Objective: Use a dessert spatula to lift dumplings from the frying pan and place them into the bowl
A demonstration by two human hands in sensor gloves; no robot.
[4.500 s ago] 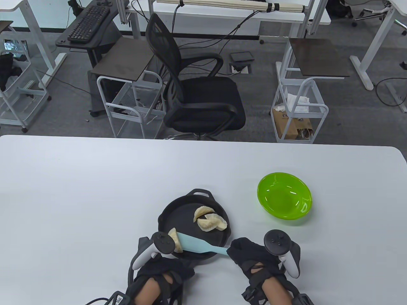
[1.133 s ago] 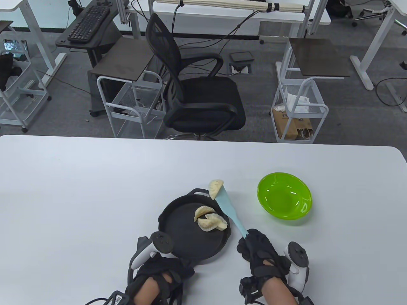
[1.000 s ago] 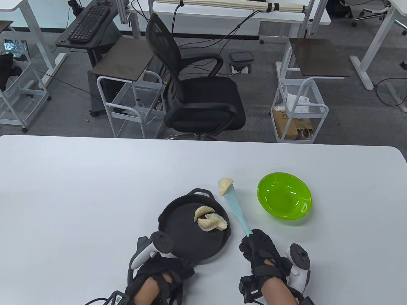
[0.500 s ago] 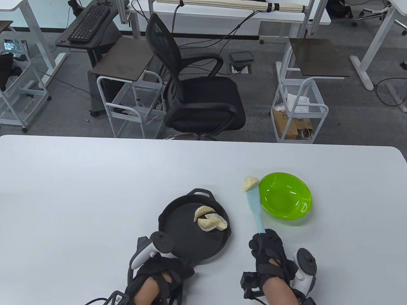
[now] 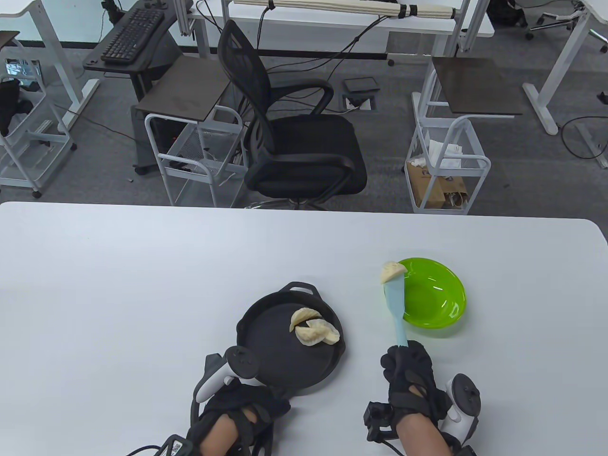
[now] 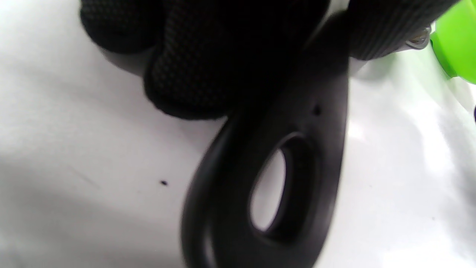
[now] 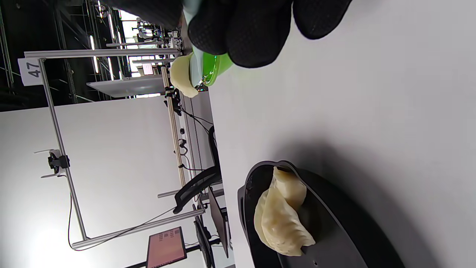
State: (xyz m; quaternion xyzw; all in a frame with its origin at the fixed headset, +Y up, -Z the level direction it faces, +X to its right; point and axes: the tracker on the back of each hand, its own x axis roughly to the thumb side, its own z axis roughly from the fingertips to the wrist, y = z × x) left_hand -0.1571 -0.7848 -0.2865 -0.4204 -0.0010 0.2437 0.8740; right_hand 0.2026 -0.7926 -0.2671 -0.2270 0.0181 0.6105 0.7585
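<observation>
A black frying pan [image 5: 278, 349] sits near the table's front with several pale dumplings [image 5: 314, 327] clustered at its right side; these dumplings [image 7: 282, 214] also show in the right wrist view. My left hand [image 5: 247, 403] grips the pan's handle [image 6: 267, 178]. My right hand [image 5: 408, 375] holds the handle of a light blue dessert spatula [image 5: 395, 304]. One dumpling [image 5: 393, 271] lies on the blade tip, above the left rim of the green bowl [image 5: 434, 299]. The bowl is empty.
A black office chair [image 5: 294, 137] and wire carts [image 5: 446, 161] stand beyond the table's far edge. The white table [image 5: 142, 285] stretches wide to the left of the pan.
The right hand has carried the spatula and its dumpling from the pan's near edge, up past the far rim, then right to the bowl's left rim. The left hand has stayed on the handle.
</observation>
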